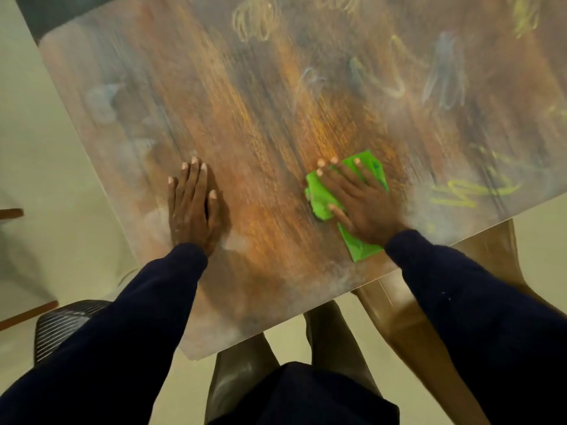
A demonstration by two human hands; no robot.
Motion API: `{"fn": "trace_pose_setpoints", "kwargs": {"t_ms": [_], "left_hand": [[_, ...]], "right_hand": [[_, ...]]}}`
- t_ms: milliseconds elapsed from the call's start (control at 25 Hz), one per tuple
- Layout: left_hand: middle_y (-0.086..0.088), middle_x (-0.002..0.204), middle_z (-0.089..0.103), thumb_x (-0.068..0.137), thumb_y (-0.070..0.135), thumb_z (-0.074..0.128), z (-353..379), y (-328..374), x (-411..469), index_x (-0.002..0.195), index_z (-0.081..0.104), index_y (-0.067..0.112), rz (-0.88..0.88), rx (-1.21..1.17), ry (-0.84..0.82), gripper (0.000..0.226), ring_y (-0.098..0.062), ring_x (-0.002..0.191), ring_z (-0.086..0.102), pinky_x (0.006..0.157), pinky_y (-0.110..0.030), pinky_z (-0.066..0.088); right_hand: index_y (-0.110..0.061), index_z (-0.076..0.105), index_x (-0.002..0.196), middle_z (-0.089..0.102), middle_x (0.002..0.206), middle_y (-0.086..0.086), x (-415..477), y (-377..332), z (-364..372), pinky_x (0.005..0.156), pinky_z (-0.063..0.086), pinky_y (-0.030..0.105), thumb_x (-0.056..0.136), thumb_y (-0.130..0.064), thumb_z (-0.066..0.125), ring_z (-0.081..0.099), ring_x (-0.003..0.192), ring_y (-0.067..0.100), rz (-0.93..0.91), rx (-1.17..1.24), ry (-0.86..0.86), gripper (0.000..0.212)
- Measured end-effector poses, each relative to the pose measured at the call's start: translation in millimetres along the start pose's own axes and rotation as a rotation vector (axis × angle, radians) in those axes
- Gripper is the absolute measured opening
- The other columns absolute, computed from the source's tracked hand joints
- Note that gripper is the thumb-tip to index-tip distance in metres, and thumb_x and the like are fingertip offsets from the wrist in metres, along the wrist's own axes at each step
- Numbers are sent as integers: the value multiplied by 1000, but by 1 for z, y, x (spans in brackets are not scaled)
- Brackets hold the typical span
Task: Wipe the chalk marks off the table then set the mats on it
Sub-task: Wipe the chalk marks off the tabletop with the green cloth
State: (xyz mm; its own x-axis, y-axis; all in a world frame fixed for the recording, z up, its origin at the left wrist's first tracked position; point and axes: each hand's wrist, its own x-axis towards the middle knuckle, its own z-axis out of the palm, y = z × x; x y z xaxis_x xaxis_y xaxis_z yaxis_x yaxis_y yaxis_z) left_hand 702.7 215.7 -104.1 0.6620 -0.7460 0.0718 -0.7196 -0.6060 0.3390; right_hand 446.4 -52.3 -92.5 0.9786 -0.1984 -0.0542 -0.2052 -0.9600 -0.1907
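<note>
The right hand [362, 204] is pressing a green cloth [320, 197] flat with fingers spread; the left hand [191, 207] is resting open-fingered on the table [260, 102]

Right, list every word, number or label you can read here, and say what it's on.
No readable text anywhere.
Chalk marks on the table: loose scribbles, motion-blurred, no letters made out.
Yellow-green mark near the table's right edge: possibly writing, too blurred to tell.
Green cloth under the right hand: dark patch, unreadable.
</note>
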Motion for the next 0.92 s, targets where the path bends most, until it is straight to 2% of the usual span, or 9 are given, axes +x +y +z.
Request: {"fn": "trace_pose_setpoints", "kwargs": {"t_ms": [120, 240, 360, 480, 600, 680, 760, 920], "left_hand": [[-11, 176, 23, 114, 23, 29, -12, -31, -13, 166, 32, 5, 60, 22, -38, 55, -25, 165, 17, 133, -54, 17], [-10, 176, 24, 114, 23, 28, -9, -36, -15, 166, 32, 6, 72, 29, -30, 55, -24, 165, 17, 133, -52, 16], [-12, 174, 28, 113, 22, 28, -12, -37, -15, 165, 35, 5, 86, -5, -20, 55, -26, 164, 21, 132, -53, 18], [-14, 173, 31, 112, 22, 30, -15, -36, -19, 163, 38, 3, 82, -57, 1, 55, -29, 162, 25, 132, -54, 20], [-14, 173, 30, 114, 25, 29, -15, -38, -19, 163, 37, 3, 99, -44, 3, 55, -30, 162, 25, 131, -55, 20], [-13, 174, 28, 115, 27, 27, -13, -43, -19, 165, 35, 5, 106, -26, -18, 55, -30, 163, 23, 132, -54, 19], [-13, 175, 27, 115, 28, 24, -12, -44, -17, 165, 35, 5, 113, -32, -17, 55, -30, 163, 22, 132, -53, 18], [-14, 173, 31, 115, 25, 25, -12, -52, -23, 162, 39, 2, 133, -129, 1, 54, -30, 162, 25, 133, -52, 18]], "right_hand": [[-12, 24, 170, 21, 178, 7, 53, -11, -3, 133, 11, 56, 113, -35, 39, 16, 165, 28, 376, -1, 111, 63], [-9, 25, 169, 22, 177, 10, 106, -64, 6, 133, 11, 58, 112, -38, 32, 18, 165, 32, 561, 5, 163, 65], [-8, 24, 169, 19, 178, 12, 130, -150, 18, 132, 10, 59, 112, -38, 32, 15, 165, 33, 480, 48, 154, 66], [-8, 21, 170, 15, 179, 10, 98, -218, 33, 133, 7, 58, 113, -38, 36, 10, 166, 31, 398, 86, 94, 66], [-10, 22, 170, 15, 179, 9, 38, -234, 39, 133, 9, 58, 112, -41, 39, 11, 166, 30, 288, 71, 14, 68], [-11, 22, 170, 17, 178, 9, 19, -215, 37, 133, 11, 58, 113, -42, 34, 13, 166, 30, 183, 48, -18, 66], [-10, 22, 170, 18, 178, 10, 33, -188, 31, 132, 13, 60, 113, -39, 33, 14, 165, 31, 247, 32, 27, 65], [-9, 28, 168, 24, 177, 10, 103, -181, 26, 132, 12, 59, 112, -38, 32, 19, 164, 32, 612, 0, 181, 64]]}}
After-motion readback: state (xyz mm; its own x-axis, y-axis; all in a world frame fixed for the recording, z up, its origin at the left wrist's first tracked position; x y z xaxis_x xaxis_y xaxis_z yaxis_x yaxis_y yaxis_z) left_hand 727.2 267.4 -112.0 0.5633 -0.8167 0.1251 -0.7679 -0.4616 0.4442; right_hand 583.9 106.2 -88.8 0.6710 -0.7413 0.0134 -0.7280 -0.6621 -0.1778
